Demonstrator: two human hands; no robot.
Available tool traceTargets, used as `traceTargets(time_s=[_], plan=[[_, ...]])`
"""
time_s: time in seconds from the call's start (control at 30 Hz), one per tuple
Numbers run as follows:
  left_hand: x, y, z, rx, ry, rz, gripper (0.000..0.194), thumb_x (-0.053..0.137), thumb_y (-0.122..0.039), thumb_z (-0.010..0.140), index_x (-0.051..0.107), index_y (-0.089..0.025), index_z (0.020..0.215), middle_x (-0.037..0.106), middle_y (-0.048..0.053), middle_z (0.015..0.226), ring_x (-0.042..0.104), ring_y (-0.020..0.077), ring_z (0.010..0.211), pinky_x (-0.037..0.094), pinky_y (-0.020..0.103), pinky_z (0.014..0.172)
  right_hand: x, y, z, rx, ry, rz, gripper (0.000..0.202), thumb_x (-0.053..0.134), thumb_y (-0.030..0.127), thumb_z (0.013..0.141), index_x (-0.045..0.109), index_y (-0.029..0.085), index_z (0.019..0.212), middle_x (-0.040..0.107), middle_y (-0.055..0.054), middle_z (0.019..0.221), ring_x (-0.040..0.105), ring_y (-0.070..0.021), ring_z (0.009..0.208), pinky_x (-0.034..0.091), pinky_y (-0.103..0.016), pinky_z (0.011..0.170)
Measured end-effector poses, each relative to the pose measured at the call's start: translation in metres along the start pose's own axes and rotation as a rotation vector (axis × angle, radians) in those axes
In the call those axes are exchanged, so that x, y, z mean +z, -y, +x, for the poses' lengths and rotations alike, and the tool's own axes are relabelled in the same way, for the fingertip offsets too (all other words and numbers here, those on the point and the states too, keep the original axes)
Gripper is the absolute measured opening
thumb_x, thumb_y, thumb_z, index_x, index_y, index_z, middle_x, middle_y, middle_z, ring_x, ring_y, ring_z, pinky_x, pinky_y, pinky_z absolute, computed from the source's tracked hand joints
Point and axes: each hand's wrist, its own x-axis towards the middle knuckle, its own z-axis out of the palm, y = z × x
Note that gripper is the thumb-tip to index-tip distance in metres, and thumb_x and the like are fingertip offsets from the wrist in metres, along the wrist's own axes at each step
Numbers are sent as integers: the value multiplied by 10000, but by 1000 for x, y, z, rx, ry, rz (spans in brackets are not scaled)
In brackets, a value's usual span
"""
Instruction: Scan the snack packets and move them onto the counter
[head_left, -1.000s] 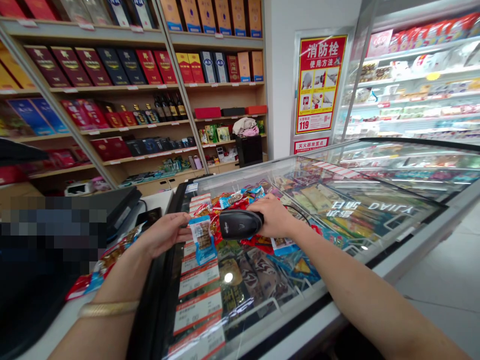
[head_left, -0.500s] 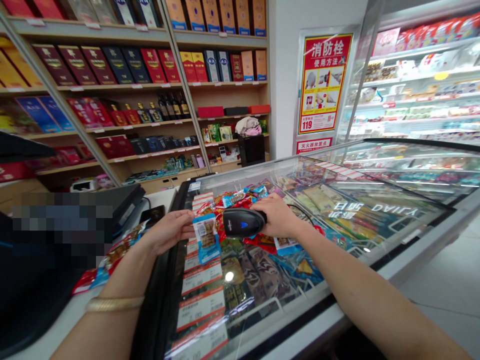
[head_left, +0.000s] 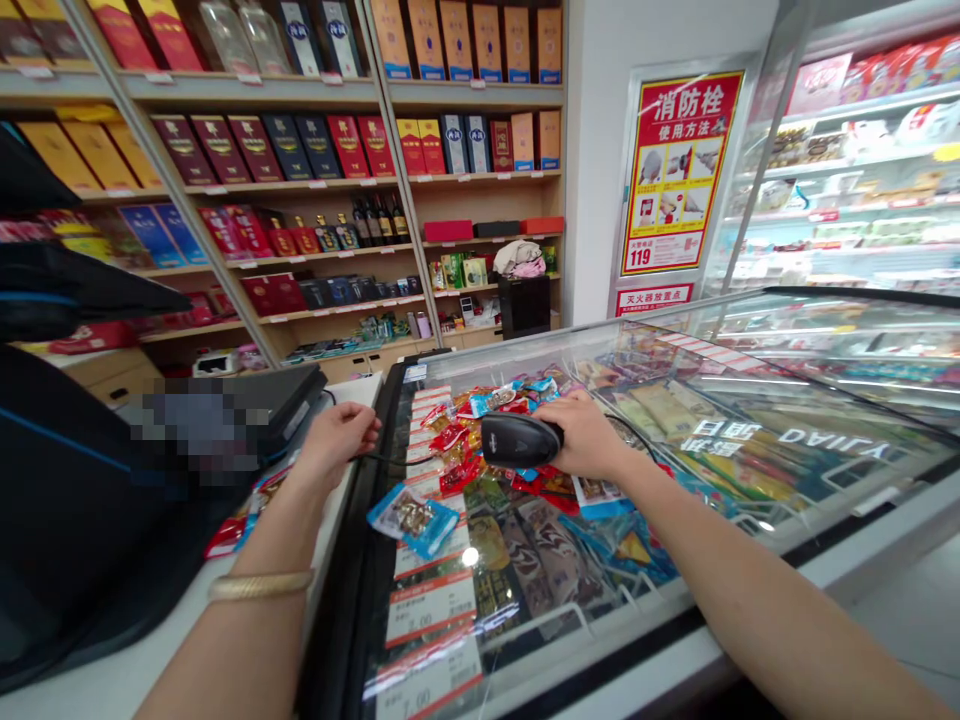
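My right hand (head_left: 581,435) is wrapped round the handle of a black barcode scanner (head_left: 519,440), held above a pile of small snack packets (head_left: 457,440) on the freezer's glass lid. My left hand (head_left: 345,440) is over the freezer's near-left edge with its fingers curled; whatever may be in them is hidden. A black cable (head_left: 401,461) runs from beside those fingers towards the pile; whether they grip it I cannot tell. A blue-edged clear snack packet (head_left: 414,520) lies apart on the glass, right of and nearer than my left hand.
The freezer (head_left: 750,540) with its glass lid stretches to the right. At left are a black checkout machine (head_left: 60,500) and a counter with more packets (head_left: 232,530), partly behind my forearm. Shelves of boxed bottles (head_left: 300,145) stand behind.
My left hand has let go of the blue-edged snack packet, which now lies on the glass, and has drawn back from it. The scanner stays in my right hand. The view has shifted left.
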Motion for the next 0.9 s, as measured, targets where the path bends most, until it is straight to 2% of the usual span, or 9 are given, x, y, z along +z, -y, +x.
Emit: traceTargets(time_s=[0.07, 0.1, 0.2, 0.27, 0.33, 0.43, 0.57, 0.77, 0.9], plan=[[-1, 0, -1, 45, 70, 107, 308, 780, -412, 588, 605, -185, 701, 641, 10, 652, 553, 133, 570, 411, 234, 530, 1, -1, 0, 3, -6, -10, 205, 710, 286, 705, 720, 229, 902, 762, -33, 852, 669, -226, 844, 294, -336, 771], [-1, 0, -3, 74, 160, 189, 351, 800, -447, 552, 635, -185, 718, 649, 12, 648, 567, 151, 591, 412, 244, 546, 1, -2, 0, 3, -10, -13, 201, 710, 289, 709, 720, 229, 901, 759, -35, 846, 665, -225, 838, 292, -333, 766], [2, -1, -13, 148, 566, 461, 492, 838, -484, 462, 715, -193, 839, 652, -10, 654, 604, 189, 660, 430, 262, 617, 2, -3, -1, 4, -25, -11, 197, 710, 305, 726, 721, 229, 908, 760, -39, 851, 656, -222, 838, 292, -328, 766], [6, -2, -20, 182, 730, 623, 595, 859, -454, 419, 743, -217, 951, 666, -14, 732, 628, 208, 716, 446, 273, 667, 3, -4, -1, 9, -29, -11, 194, 705, 302, 728, 720, 230, 908, 760, -39, 853, 657, -222, 841, 294, -331, 776], [11, 0, -24, 222, 728, 822, 679, 887, -406, 355, 754, -242, 1000, 671, 6, 804, 645, 249, 787, 460, 301, 715, 3, -5, -1, 17, -24, -16, 202, 705, 301, 722, 721, 230, 911, 765, -42, 872, 661, -227, 851, 296, -337, 787], [18, 6, -24, 259, 637, 1027, 675, 909, -353, 272, 755, -257, 922, 665, 40, 811, 643, 324, 881, 466, 343, 744, 3, -6, -1, 29, -14, -22, 239, 715, 319, 710, 725, 230, 931, 773, -53, 918, 666, -241, 876, 297, -346, 796], [23, 17, -20, 245, 700, 932, 528, 898, -368, 282, 678, -236, 743, 680, 23, 780, 642, 279, 788, 460, 312, 673, 3, -5, -1, 32, -4, -35, 239, 695, 298, 716, 729, 232, 943, 779, -56, 929, 672, -241, 886, 301, -346, 792], [25, 14, -25, 209, 740, 794, 663, 887, -277, 293, 695, -226, 925, 652, -29, 653, 627, 244, 653, 467, 311, 655, 6, -8, -2, 21, -25, -44, 238, 692, 315, 714, 731, 234, 934, 780, -56, 920, 674, -238, 878, 309, -347, 790], [28, 7, -30, 235, 782, 881, 400, 887, -291, 344, 668, -226, 673, 663, 9, 652, 620, 256, 656, 470, 330, 654, 8, -11, -4, 9, -36, -32, 253, 691, 299, 697, 728, 236, 939, 777, -49, 890, 672, -241, 869, 315, -352, 799]])
